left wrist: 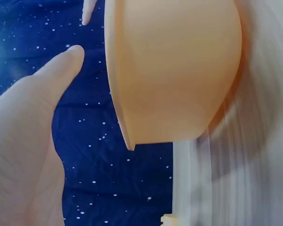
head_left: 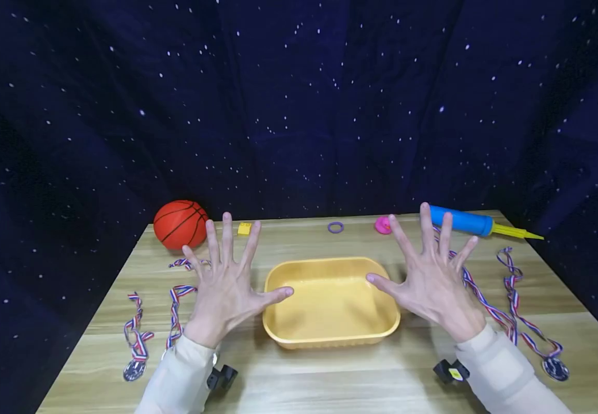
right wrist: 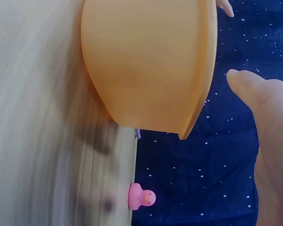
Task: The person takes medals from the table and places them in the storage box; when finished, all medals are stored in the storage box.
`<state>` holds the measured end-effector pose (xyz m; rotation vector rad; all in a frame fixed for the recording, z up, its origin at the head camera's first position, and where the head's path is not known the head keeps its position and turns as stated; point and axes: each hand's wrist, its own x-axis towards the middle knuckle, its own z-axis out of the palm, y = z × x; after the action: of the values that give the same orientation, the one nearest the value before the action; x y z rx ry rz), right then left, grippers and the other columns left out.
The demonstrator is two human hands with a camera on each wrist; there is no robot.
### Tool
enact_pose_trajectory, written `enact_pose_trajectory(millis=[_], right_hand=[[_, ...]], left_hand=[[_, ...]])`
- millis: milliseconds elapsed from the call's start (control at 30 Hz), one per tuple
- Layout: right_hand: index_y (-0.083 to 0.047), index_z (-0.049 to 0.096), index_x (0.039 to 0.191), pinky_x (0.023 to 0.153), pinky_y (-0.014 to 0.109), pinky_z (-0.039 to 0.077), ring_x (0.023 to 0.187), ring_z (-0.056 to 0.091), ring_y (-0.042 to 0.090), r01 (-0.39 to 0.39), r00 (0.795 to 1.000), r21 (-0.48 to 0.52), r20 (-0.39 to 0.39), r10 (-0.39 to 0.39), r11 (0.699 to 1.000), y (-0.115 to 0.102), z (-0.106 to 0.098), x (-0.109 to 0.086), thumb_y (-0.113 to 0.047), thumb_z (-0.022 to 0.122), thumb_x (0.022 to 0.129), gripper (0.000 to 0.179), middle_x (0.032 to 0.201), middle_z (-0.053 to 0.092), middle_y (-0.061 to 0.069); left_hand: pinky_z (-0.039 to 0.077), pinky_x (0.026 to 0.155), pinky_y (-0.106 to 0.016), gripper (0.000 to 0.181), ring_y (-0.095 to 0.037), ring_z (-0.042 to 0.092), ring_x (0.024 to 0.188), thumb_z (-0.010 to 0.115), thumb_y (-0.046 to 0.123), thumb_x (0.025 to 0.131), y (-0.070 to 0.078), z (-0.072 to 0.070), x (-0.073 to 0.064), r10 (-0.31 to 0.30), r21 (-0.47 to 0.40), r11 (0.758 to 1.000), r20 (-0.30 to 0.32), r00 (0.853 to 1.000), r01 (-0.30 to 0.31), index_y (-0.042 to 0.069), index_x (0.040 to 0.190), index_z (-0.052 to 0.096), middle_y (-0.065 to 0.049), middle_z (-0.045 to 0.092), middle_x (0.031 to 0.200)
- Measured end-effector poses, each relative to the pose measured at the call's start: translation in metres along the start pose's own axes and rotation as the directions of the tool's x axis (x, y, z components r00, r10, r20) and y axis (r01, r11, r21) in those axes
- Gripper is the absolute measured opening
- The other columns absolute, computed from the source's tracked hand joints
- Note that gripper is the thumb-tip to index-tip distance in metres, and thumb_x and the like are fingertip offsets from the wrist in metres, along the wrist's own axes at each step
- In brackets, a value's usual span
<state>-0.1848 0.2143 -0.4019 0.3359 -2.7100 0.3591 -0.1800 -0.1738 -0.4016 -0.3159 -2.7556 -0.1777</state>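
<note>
A yellow plastic basin (head_left: 330,343) stands on the wooden table between my two hands. My left hand (head_left: 225,293) is held over its left side, fingers straight and spread, with the thumb overlapping the rim in the head view. On the other side my right hand (head_left: 430,282) mirrors it, palm down and fingers fanned out. Neither hand holds anything. Both wrist views show the outer wall of the basin (left wrist: 174,70) with a thumb apart from its rim. Striped ribbons (head_left: 175,313) lie partly hidden behind the left hand and forearm.
Along the back edge are a red basketball (head_left: 177,225), a yellow toy brick (head_left: 244,228), a purple ring (head_left: 336,227), a pink rubber duck (head_left: 383,225) and a blue hand pump (head_left: 464,221). Silver medals on ribbons lie far left (head_left: 134,370) and far right (head_left: 555,368). A dark starry curtain hangs behind.
</note>
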Motion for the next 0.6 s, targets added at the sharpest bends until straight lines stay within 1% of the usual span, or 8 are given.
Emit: enact_pose_trajectory(millis=[100, 167, 200, 233, 333, 433, 500, 600], right_hand=[[-0.041, 0.011, 0.179, 0.107, 0.093, -0.026, 0.164, -0.022, 0.059, -0.003, 1.000, 0.038, -0.012, 0.003, 0.999, 0.001, -0.002, 0.003, -0.081, 0.073, 0.090, 0.116, 0.184, -0.024, 0.014], [-0.038, 0.013, 0.180, 0.110, 0.097, -0.017, 0.165, -0.015, 0.062, 0.010, 1.000, 0.083, -0.031, -0.008, 0.997, 0.003, -0.004, 0.006, -0.073, 0.077, 0.092, 0.114, 0.185, -0.017, 0.019], [-0.036, 0.015, 0.180, 0.112, 0.098, -0.009, 0.165, -0.011, 0.062, 0.021, 0.999, 0.122, -0.041, -0.016, 0.992, 0.004, -0.005, 0.007, -0.068, 0.080, 0.093, 0.113, 0.185, -0.013, 0.021], [-0.035, 0.016, 0.180, 0.112, 0.099, 0.000, 0.166, -0.005, 0.063, 0.034, 0.998, 0.165, -0.049, -0.026, 0.986, 0.006, -0.006, 0.008, -0.061, 0.082, 0.094, 0.112, 0.185, -0.009, 0.023], [-0.032, 0.017, 0.180, 0.111, 0.096, 0.027, 0.162, 0.019, 0.062, 0.071, 0.996, 0.291, -0.068, -0.054, 0.954, 0.012, -0.008, 0.007, -0.044, 0.086, 0.096, 0.109, 0.183, 0.008, 0.026], [-0.032, 0.017, 0.180, 0.112, 0.080, 0.047, 0.155, 0.040, 0.054, 0.098, 0.994, 0.421, -0.079, -0.071, 0.902, 0.019, -0.009, 0.001, -0.029, 0.087, 0.098, 0.108, 0.180, 0.022, 0.022], [-0.030, 0.020, 0.179, 0.116, 0.057, 0.055, 0.151, 0.048, 0.048, 0.125, 0.991, 0.496, -0.103, -0.085, 0.859, 0.025, -0.010, -0.004, -0.017, 0.088, 0.097, 0.107, 0.176, 0.031, 0.020], [-0.028, 0.026, 0.178, 0.114, 0.022, 0.053, 0.150, 0.053, 0.033, 0.154, 0.986, 0.585, -0.140, -0.088, 0.796, 0.037, -0.014, -0.013, 0.000, 0.087, 0.094, 0.108, 0.173, 0.039, 0.013]], left_hand=[[0.000, 0.119, -0.094, 0.141, -0.045, -0.023, 0.168, 0.066, 0.099, 0.076, 0.002, -0.002, 0.001, 0.005, -0.088, 0.996, 0.032, 0.999, -0.002, 0.036, 0.179, -0.005, -0.010, -0.032, 0.182], [0.012, 0.120, -0.093, 0.137, -0.049, -0.009, 0.170, 0.069, 0.095, 0.079, 0.005, -0.004, 0.001, 0.012, -0.186, 0.983, 0.046, 0.999, -0.003, 0.039, 0.178, -0.007, -0.009, -0.029, 0.183], [0.018, 0.120, -0.092, 0.135, -0.052, -0.001, 0.170, 0.071, 0.093, 0.081, 0.006, -0.005, 0.001, 0.015, -0.238, 0.971, 0.051, 0.999, -0.002, 0.042, 0.178, -0.009, -0.008, -0.027, 0.184], [0.031, 0.117, -0.089, 0.133, -0.055, 0.010, 0.168, 0.073, 0.089, 0.083, 0.008, -0.006, 0.001, 0.018, -0.300, 0.954, 0.052, 0.998, -0.002, 0.044, 0.177, -0.008, -0.007, -0.024, 0.185], [0.056, 0.094, -0.082, 0.125, -0.061, 0.039, 0.156, 0.079, 0.077, 0.088, 0.011, -0.008, 0.000, 0.025, -0.449, 0.894, 0.040, 0.999, -0.004, 0.048, 0.177, -0.005, -0.006, -0.014, 0.187], [0.060, 0.091, -0.078, 0.117, -0.058, 0.050, 0.150, 0.083, 0.059, 0.093, 0.010, -0.009, -0.003, 0.026, -0.566, 0.824, 0.013, 1.000, -0.014, 0.048, 0.177, 0.002, -0.007, -0.002, 0.188], [0.053, 0.104, -0.079, 0.111, -0.051, 0.047, 0.154, 0.082, 0.049, 0.096, 0.006, -0.009, -0.007, 0.037, -0.626, 0.779, -0.010, 0.999, -0.035, 0.044, 0.178, 0.009, -0.008, 0.008, 0.187], [0.043, 0.121, -0.074, 0.099, -0.044, 0.039, 0.161, 0.080, 0.033, 0.100, -0.001, -0.007, -0.013, 0.070, -0.717, 0.694, -0.027, 0.997, -0.068, 0.033, 0.179, 0.020, -0.011, 0.020, 0.184]])
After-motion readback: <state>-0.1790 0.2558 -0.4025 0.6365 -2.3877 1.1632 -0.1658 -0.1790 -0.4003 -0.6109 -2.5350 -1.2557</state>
